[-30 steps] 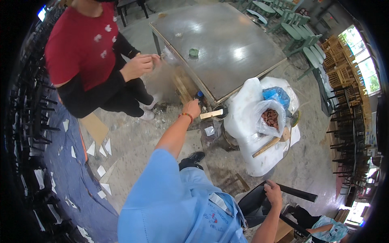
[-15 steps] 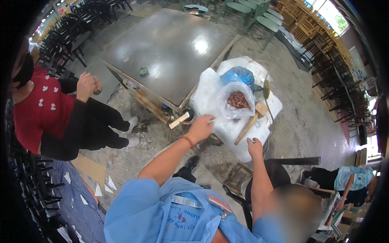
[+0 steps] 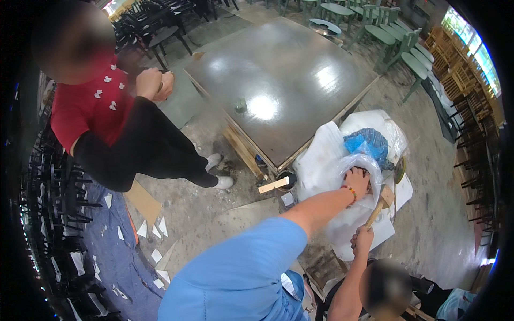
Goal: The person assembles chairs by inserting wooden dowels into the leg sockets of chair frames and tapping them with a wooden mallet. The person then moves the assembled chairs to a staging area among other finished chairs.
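Observation:
My left hand [image 3: 355, 182], with a beaded bracelet at its wrist, reaches into an open clear plastic bag [image 3: 377, 172]. Its fingers bend down among the bag's contents, and the fingertips are hidden. In the earlier frame the bag shows a heap of small reddish-brown pieces, now mostly covered by the hand. My right hand [image 3: 362, 239] is closed around the handle of a wooden mallet [image 3: 372, 216]. The mallet's block head [image 3: 386, 196] rests beside the bag on white wrapping sheeting [image 3: 316, 160]. Against the bag's far side sits a blue plastic bag [image 3: 368, 143].
A large grey-topped table [image 3: 284, 80] stands ahead, a green lump [image 3: 240, 105] on it. At left stands a person in a red top [image 3: 99, 107], hands together. Green chairs [image 3: 377, 33] stand at the back; white shards [image 3: 142, 229] lie at lower left.
My left hand has moved right and down into the clear bag. The right hand has taken hold of the mallet handle. The view has shifted, so the surroundings sit farther right.

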`<state>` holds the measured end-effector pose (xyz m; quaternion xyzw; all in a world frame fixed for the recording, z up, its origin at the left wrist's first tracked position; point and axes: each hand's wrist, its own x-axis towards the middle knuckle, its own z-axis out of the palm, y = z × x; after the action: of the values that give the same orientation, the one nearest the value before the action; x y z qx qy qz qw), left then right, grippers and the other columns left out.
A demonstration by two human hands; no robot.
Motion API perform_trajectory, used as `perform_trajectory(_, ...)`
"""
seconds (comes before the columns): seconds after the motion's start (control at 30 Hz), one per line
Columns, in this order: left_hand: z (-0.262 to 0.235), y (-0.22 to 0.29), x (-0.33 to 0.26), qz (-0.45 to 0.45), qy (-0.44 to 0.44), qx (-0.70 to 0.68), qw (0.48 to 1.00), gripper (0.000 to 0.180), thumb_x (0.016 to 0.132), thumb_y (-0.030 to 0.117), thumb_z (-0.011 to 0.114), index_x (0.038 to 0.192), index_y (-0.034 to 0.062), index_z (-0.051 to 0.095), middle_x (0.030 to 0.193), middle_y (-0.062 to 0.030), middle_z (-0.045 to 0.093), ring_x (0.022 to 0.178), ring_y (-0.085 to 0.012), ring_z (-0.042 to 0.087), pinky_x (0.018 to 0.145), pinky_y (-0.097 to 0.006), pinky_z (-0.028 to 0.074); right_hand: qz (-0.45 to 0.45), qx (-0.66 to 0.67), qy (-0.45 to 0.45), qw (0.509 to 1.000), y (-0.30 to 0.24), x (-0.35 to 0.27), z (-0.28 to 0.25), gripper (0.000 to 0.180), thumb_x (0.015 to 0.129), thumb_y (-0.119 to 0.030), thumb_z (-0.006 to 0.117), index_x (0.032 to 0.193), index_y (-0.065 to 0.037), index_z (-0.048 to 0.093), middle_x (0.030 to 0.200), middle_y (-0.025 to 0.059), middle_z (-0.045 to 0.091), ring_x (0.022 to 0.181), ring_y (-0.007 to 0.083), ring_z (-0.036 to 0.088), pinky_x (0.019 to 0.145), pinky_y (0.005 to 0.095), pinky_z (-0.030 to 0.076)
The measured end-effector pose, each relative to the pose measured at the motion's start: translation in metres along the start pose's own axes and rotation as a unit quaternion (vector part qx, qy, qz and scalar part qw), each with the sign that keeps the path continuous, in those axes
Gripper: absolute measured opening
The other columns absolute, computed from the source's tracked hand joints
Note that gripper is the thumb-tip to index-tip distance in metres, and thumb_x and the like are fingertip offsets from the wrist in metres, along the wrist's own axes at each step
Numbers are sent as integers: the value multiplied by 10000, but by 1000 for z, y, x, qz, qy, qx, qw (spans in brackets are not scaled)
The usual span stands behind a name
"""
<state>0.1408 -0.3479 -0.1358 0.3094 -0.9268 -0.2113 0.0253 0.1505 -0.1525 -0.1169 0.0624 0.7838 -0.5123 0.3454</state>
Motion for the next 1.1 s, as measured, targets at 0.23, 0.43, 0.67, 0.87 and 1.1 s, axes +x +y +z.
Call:
perform_trajectory(0.23, 4, -38, 8, 123, 40, -81, 988, 335, 907, 236, 587, 1200, 75, 577, 1227, -243, 517, 1072, -385, 591, 863, -454, 535, -46, 70, 39, 996, 26, -51, -20, 227, 784, -25, 493, 1010, -13, 484, 612, 38, 470, 416, 145, 471, 362, 277, 363)
perform_trajectory(0.43, -7, -38, 13, 182, 5, -86, 979, 311, 913, 235, 592, 1170, 62, 571, 1205, -230, 520, 1022, -393, 613, 872, -478, 512, -44, 64, 36, 996, 59, -104, -35, 234, 785, -31, 517, 1017, -6, 503, 616, 25, 478, 419, 122, 462, 375, 266, 361)
perform_trajectory(0.67, -11, -40, -5, 177, 103, -211, 956, 173, 873, 149, 602, 1023, 68, 626, 1093, -229, 556, 992, -413, 608, 887, -477, 485, -28, 100, 34, 994, 86, -151, -51, 203, 783, -18, 528, 984, -25, 503, 598, 14, 456, 415, 120, 453, 367, 279, 364)
perform_trajectory(0.87, -39, -43, -10, -31, -61, -594, 802, 211, 928, 132, 529, 1091, 32, 621, 1048, -149, 633, 871, -287, 607, 812, -418, 514, -34, 145, 33, 988, 103, -181, -57, 182, 788, -16, 536, 962, -43, 489, 612, 11, 460, 421, 116, 450, 371, 275, 364)
perform_trajectory(1.1, -49, -45, -31, -113, -98, -907, 395, 449, 1029, 335, 327, 1263, -25, 461, 1144, -200, 566, 1038, -327, 539, 934, -461, 460, -56, 163, -3, 985, 124, -232, -59, 213, 779, -7, 525, 990, -24, 504, 624, 29, 483, 436, 119, 448, 383, 279, 352)
